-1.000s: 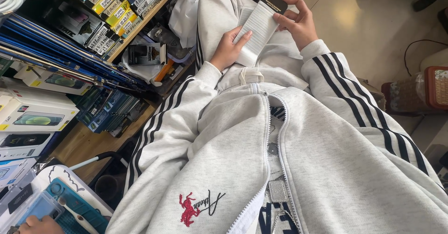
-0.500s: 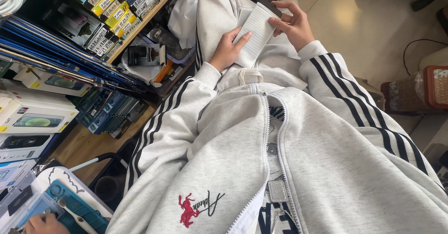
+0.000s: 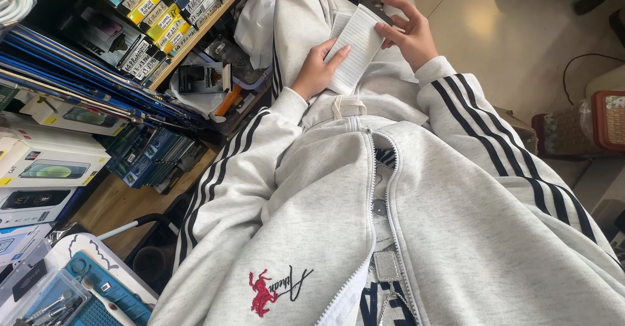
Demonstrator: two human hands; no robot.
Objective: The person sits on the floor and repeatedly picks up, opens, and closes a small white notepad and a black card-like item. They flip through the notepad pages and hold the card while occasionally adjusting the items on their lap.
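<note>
I sit in a light grey tracksuit with dark stripes down the sleeves. Both hands hold a white, finely ribbed flat packet (image 3: 355, 49) over my lap, near the top of the head view. My left hand (image 3: 319, 69) grips its lower left edge, with the thumb lying on its face. My right hand (image 3: 409, 33) holds the upper right edge, fingers curled over the top corner.
Wooden shelves (image 3: 195, 36) on the left carry several small boxes and blue flat packs. Phone boxes (image 3: 45, 163) are stacked at the far left. A blue tool tray (image 3: 97, 293) lies at the bottom left. A white plastic bag (image 3: 254, 23) hangs by my knee. Tiled floor (image 3: 521, 33) and a red basket (image 3: 609, 118) are on the right.
The white packet has tilted and come a little lower toward my lap. My right hand slid along its top edge and my left thumb moved onto its face.
</note>
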